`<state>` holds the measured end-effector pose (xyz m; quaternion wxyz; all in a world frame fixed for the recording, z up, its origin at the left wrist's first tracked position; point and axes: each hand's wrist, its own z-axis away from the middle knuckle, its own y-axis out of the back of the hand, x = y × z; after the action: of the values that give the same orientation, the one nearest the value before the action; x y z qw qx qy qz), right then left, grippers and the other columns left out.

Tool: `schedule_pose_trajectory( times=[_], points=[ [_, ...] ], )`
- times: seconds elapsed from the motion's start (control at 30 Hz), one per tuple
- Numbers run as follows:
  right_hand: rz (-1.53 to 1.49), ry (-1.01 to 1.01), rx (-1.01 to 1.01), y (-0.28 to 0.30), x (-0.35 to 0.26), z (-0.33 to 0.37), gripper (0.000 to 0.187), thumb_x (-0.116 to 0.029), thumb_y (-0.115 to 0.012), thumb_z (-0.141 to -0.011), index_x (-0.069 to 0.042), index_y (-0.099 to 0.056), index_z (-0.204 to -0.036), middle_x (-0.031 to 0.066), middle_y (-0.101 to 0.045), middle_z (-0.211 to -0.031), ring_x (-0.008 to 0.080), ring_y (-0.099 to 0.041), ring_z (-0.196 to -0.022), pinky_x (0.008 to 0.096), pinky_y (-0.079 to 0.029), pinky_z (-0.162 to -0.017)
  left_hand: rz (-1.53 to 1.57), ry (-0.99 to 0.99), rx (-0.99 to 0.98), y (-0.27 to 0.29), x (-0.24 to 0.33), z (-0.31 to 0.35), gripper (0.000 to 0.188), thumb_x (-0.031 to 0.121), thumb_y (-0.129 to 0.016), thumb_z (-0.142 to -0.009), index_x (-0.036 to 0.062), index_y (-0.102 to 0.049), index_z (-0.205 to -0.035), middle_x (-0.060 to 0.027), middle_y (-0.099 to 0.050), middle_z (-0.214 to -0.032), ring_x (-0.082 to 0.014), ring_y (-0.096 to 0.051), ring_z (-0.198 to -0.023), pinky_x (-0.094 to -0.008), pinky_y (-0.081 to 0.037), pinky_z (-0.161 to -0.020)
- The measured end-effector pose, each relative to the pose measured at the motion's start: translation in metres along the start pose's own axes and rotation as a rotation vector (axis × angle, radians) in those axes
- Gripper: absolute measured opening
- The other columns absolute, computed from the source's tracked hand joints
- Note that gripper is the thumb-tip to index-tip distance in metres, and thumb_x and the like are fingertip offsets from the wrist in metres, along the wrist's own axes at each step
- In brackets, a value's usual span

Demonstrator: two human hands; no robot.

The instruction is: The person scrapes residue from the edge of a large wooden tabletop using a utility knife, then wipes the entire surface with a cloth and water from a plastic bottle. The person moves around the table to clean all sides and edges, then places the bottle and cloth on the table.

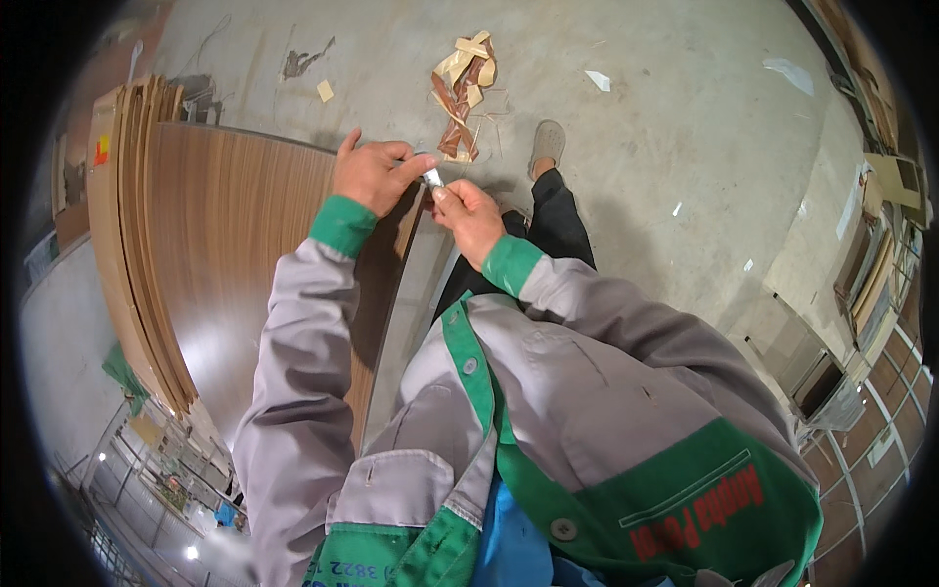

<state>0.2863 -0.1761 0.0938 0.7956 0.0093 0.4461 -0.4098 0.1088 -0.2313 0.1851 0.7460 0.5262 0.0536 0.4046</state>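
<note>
A small white and silvery piece (pixel 432 178), too small to name, is pinched between the fingertips of my right hand (pixel 471 223). My left hand (pixel 376 176) meets it from the other side, thumb and finger closed at the piece, while another finger sticks up. Both hands are over the far right corner of a brown wood-grain panel (pixel 240 215), which stands on my left. Part of the panel is hidden by my left arm.
Several brown boards (pixel 137 235) are stacked against the panel's left side. Crumpled brown and tan tape strips (pixel 460 98) lie on the concrete floor (pixel 665 147) ahead, with scattered paper scraps. My shoe (pixel 549 142) is near them. Further boards (pixel 871 264) lean at the right.
</note>
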Motion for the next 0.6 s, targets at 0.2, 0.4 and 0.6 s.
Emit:
schedule_pose_trajectory(
  times=[0.2,0.4,0.6],
  points=[
    [0.048,-0.202,0.093,0.038,-0.002,-0.015,0.023,-0.024,-0.066,-0.105,-0.003,-0.066,-0.115,0.0038,-0.067,-0.099,0.0121,-0.063,-0.087,0.0289,-0.055,-0.078,0.03,-0.345,0.482,-0.02,0.003,0.026,0.036,0.046,-0.063,-0.098,0.0144,-0.076,-0.09,-0.0042,-0.075,-0.097,-0.0274,-0.067,-0.107,-0.06,-0.028,-0.119],
    [0.032,-0.126,-0.022,0.077,-0.034,-0.004,0.03,-0.013,-0.064,-0.103,-0.002,-0.054,-0.129,0.0103,-0.07,-0.103,0.0171,-0.07,-0.091,0.0336,-0.06,-0.077,-0.056,-0.163,0.213,-0.018,0.017,0.043,0.019,0.026,-0.066,-0.096,0.0108,-0.073,-0.104,-0.008,-0.073,-0.105,-0.0288,-0.067,-0.111,-0.0585,-0.027,-0.122],
    [0.72,0.44,-0.224,0.042,-0.075,0.003,0.038,-0.006,-0.061,-0.099,-0.002,-0.051,-0.135,0.0116,-0.072,-0.102,0.0227,-0.074,-0.091,0.0376,-0.06,-0.075,0.437,-0.11,0.799,-0.047,-0.013,0.037,0.028,0.026,-0.06,-0.102,0.0077,-0.068,-0.123,-0.0156,-0.067,-0.13,-0.0375,-0.057,-0.132,-0.0626,-0.026,-0.121]
  ],
)
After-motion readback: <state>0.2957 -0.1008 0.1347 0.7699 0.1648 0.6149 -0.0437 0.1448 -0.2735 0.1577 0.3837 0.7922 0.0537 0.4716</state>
